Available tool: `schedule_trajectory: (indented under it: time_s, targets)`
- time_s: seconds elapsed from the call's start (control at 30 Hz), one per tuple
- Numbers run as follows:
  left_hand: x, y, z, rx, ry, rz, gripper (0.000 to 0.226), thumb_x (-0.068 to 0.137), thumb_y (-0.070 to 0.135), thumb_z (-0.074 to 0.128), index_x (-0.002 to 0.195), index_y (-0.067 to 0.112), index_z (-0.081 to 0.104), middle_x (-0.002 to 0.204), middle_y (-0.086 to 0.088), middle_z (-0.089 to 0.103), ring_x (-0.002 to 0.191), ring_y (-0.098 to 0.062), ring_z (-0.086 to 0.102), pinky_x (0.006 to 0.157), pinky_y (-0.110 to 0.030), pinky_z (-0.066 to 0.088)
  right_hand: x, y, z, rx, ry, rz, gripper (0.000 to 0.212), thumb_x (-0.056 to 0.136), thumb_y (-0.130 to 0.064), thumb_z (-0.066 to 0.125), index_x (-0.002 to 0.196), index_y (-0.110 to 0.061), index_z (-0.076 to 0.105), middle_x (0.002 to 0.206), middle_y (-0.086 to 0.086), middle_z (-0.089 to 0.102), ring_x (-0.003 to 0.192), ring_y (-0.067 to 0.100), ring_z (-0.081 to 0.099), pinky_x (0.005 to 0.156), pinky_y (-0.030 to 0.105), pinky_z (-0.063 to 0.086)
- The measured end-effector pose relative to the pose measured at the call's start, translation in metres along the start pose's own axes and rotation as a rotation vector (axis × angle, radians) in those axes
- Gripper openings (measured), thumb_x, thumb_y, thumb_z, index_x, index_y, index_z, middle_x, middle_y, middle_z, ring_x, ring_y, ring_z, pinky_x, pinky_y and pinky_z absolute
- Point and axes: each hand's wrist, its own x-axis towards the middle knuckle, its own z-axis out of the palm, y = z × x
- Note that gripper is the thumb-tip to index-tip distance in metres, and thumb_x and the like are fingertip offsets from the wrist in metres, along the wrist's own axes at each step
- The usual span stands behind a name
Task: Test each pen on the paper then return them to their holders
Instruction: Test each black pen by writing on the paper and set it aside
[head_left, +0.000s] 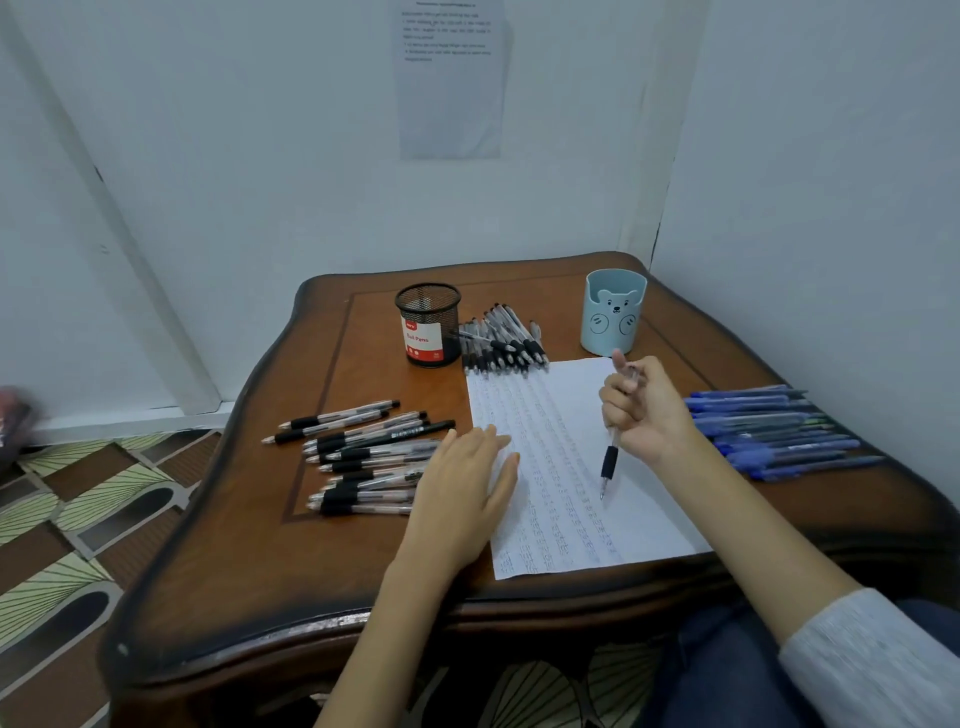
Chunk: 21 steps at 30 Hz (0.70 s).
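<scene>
A brown wooden desk (363, 571) stands in the corner of a room. A white paper (561, 467) with rows of small marks lies in the middle of the desk and reaches to its near edge.

The left hand (462, 488) lies flat on the left edge of the paper. Its fingers are straight and hold nothing.

The right hand (644, 410) is above the right half of the paper. Its fingers are curled around a black-grip pen (609, 462), and the thumb sticks up by the top of the pen. The tip points down at the paper. I cannot tell if the tip touches it.

A black mesh pen holder (428, 325) with a red and white label stands near the far edge of the desk. Just to its right lies a pile of black pens (504, 343), touching the top edge of the paper. A light blue bear holder (613, 312) stands by the far right corner.

A second bunch of black pens (363, 452) lies by the left edge of the desk, next to the left hand. A row of blue pens (779, 431) lies by the right edge.

A printed sheet (452, 78) hangs on the wall behind the desk.
</scene>
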Motion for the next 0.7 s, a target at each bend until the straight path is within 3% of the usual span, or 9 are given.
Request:
schedule_trajectory:
  time_s: [0.1,0.23,0.3,0.37,0.43,0.47,0.53,0.6,0.7]
  targets:
    - [0.004,0.011,0.011,0.006,-0.050,0.025,0.040,0.102,0.036,0.035,0.135,0.018,0.050,0.144,0.002,0.046,0.136,-0.009,0.035,0.113,-0.018,0.003,-0.005,-0.007,-0.010,-0.010,-0.039,-0.011,0.023,0.097,-0.027,0.047,0.096,-0.011,0.064,0.063,-0.001,0.056,0.028,0.004,0.027,0.029,0.012,0.017]
    - [0.005,0.021,0.022,0.022,-0.152,0.040,0.044,0.102,0.040,0.033,0.140,0.020,0.043,0.152,0.002,0.035,0.141,-0.009,0.025,0.115,-0.021,0.002,-0.015,-0.014,-0.022,-0.119,-0.050,0.051,0.030,0.096,-0.006,0.042,0.117,0.005,0.060,0.109,0.020,0.066,0.052,0.006,0.061,0.038,0.010,0.039]
    - [0.004,0.022,0.026,0.042,-0.196,0.053,0.047,0.101,0.044,0.034,0.142,0.021,0.041,0.154,0.001,0.031,0.143,-0.009,0.021,0.116,-0.025,0.002,-0.020,-0.014,-0.028,-0.168,-0.050,0.116,0.041,0.099,-0.021,0.037,0.113,0.005,0.064,0.095,0.020,0.069,0.058,0.017,0.065,0.047,0.018,0.050]
    - [0.004,0.021,0.027,0.054,-0.229,0.048,0.051,0.100,0.047,0.034,0.144,0.022,0.038,0.156,0.001,0.027,0.144,-0.010,0.018,0.117,-0.027,0.003,-0.024,-0.013,-0.035,-0.285,-0.009,0.157,0.057,0.101,-0.042,0.031,0.101,0.001,0.068,0.063,0.010,0.062,0.043,0.011,0.049,0.037,0.017,0.035]
    - [0.004,0.020,0.028,0.036,-0.252,0.024,0.055,0.099,0.051,0.035,0.147,0.023,0.034,0.157,0.002,0.021,0.145,-0.010,0.015,0.119,-0.029,0.005,-0.025,-0.012,-0.039,-0.348,0.005,0.171,0.068,0.100,-0.054,0.030,0.097,0.003,0.069,0.053,0.008,0.058,0.037,0.007,0.043,0.032,0.014,0.030]
    - [0.004,0.019,0.028,0.020,-0.263,0.015,0.058,0.098,0.052,0.035,0.147,0.023,0.032,0.158,0.002,0.019,0.146,-0.010,0.012,0.119,-0.030,0.007,-0.026,-0.010,-0.041,-0.371,-0.001,0.162,0.066,0.098,-0.053,0.037,0.098,0.004,0.068,0.055,0.008,0.060,0.038,0.006,0.046,0.034,0.013,0.035]
    - [0.004,0.019,0.029,-0.012,-0.286,0.000,0.061,0.097,0.055,0.036,0.149,0.024,0.028,0.159,0.004,0.014,0.146,-0.009,0.008,0.119,-0.030,0.008,-0.028,-0.005,-0.041,-0.429,-0.011,0.112,0.040,0.091,-0.040,0.058,0.094,-0.001,0.068,0.057,0.004,0.059,0.040,0.004,0.047,0.038,0.011,0.040]
    - [0.003,0.019,0.029,-0.036,-0.299,-0.008,0.062,0.096,0.055,0.036,0.150,0.025,0.026,0.159,0.005,0.012,0.146,-0.007,0.006,0.119,-0.030,0.007,-0.030,0.000,-0.041,-0.503,0.008,0.022,0.027,0.079,-0.034,0.072,0.079,-0.010,0.060,0.050,-0.002,0.050,0.036,0.003,0.037,0.033,0.012,0.029]
    - [0.003,0.019,0.029,-0.058,-0.292,-0.011,0.063,0.096,0.056,0.037,0.150,0.025,0.027,0.159,0.005,0.013,0.146,-0.007,0.006,0.120,-0.030,0.007,-0.032,0.005,-0.039,-0.675,0.076,-0.146,0.037,0.089,-0.042,0.063,0.069,-0.014,0.048,0.043,-0.002,0.045,0.032,0.006,0.032,0.030,0.016,0.023]
